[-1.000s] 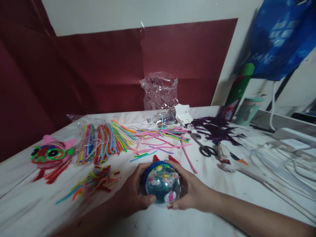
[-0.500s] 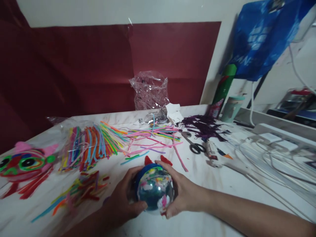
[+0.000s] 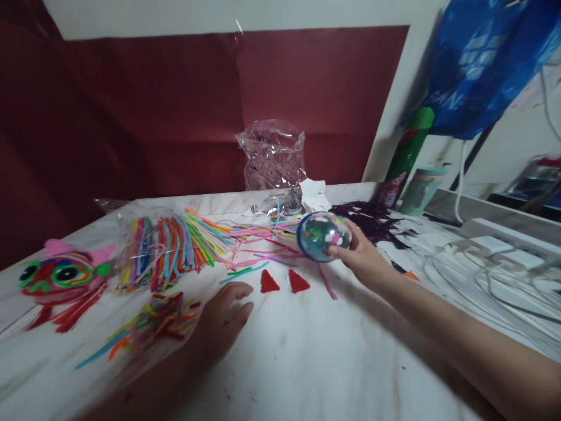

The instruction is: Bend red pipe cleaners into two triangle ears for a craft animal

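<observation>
My right hand (image 3: 357,254) grips a clear plastic ball (image 3: 324,237) with a blue band round one side and bits of colour showing on it. It holds the ball over the far part of the table, in front of the purple shreds. Nothing is in my left hand (image 3: 228,316), its thumb and fingers curved apart just above the table. Close to its fingertips lie two red fuzzy triangles, the left one (image 3: 269,282) and the right one (image 3: 298,281).
Pipe cleaners (image 3: 175,251) spill from a clear bag at left, by a colourful animal-face craft (image 3: 65,275). Loose pipe-cleaner scraps (image 3: 162,321) lie near my left forearm. Purple shreds (image 3: 372,219), a green cup (image 3: 423,190) and a power strip with cables (image 3: 495,240) fill the right.
Both hands held the ball near the front. My left hand has let go and moved slightly left; my right hand has carried the ball away and to the right, uncovering the red triangles.
</observation>
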`<action>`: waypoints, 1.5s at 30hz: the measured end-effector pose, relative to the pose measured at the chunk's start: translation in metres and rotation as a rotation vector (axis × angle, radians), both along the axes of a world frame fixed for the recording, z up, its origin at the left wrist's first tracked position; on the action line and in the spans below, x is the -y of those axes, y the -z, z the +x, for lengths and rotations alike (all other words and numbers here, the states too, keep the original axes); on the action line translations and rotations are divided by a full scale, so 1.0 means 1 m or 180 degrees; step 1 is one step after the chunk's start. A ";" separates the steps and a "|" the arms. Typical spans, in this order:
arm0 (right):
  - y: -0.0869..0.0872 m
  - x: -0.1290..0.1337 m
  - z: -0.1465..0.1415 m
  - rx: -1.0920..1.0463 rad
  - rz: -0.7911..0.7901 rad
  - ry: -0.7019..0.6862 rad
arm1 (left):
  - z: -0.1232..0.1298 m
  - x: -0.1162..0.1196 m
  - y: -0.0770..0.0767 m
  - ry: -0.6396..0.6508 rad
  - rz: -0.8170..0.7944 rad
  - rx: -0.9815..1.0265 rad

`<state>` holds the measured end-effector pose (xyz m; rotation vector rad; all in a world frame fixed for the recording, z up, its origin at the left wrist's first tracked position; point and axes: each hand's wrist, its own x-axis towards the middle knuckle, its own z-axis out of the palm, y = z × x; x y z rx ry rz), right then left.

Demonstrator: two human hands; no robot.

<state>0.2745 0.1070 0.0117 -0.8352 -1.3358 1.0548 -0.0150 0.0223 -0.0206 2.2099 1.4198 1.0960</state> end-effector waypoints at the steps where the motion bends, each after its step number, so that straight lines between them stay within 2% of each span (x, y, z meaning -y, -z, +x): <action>1: 0.000 -0.009 0.008 0.0081 0.0029 0.0253 | 0.001 -0.001 0.000 0.0006 0.0062 -0.0103; 3: 0.002 -0.023 0.021 -0.0002 -0.0082 0.0515 | 0.002 -0.001 0.001 0.0065 0.0161 -0.0250; 7: 0.007 -0.033 0.029 -0.0208 -0.0154 0.0607 | 0.006 -0.001 0.001 0.0134 0.0107 -0.0303; 13: 0.006 -0.034 0.031 -0.0150 -0.0125 0.0645 | 0.017 -0.006 -0.010 -0.0480 -0.0812 -0.0007; 16: 0.007 -0.034 0.031 -0.0086 -0.0071 0.0584 | 0.023 -0.019 -0.018 -0.0642 -0.1129 -0.0142; 18: 0.009 -0.035 0.031 -0.0088 -0.0042 0.0524 | 0.029 -0.029 -0.022 -0.0534 -0.0881 -0.0483; 22: 0.012 -0.037 0.031 -0.0066 0.0002 0.0540 | 0.051 -0.048 -0.026 0.0011 -0.0024 -0.1096; 27: 0.012 -0.040 0.034 -0.0103 -0.0019 0.0663 | 0.087 -0.056 -0.019 0.1116 0.0587 -0.2020; 29: 0.011 -0.042 0.036 -0.0100 -0.0022 0.0709 | 0.095 -0.060 -0.014 0.1370 0.0655 -0.2272; 33: 0.011 -0.044 0.039 -0.0054 -0.0025 0.0802 | 0.094 -0.076 -0.009 0.1419 0.0505 -0.2437; 39: 0.012 -0.045 0.040 -0.0037 0.0019 0.0838 | 0.077 -0.100 -0.011 0.1282 0.0343 -0.2220; 42: 0.011 -0.046 0.042 -0.0051 0.0039 0.0901 | 0.074 -0.097 -0.014 0.1250 0.0576 -0.1874; 45: 0.012 -0.052 0.048 -0.0066 0.0113 0.1097 | 0.067 -0.080 -0.020 0.1119 0.0911 -0.1532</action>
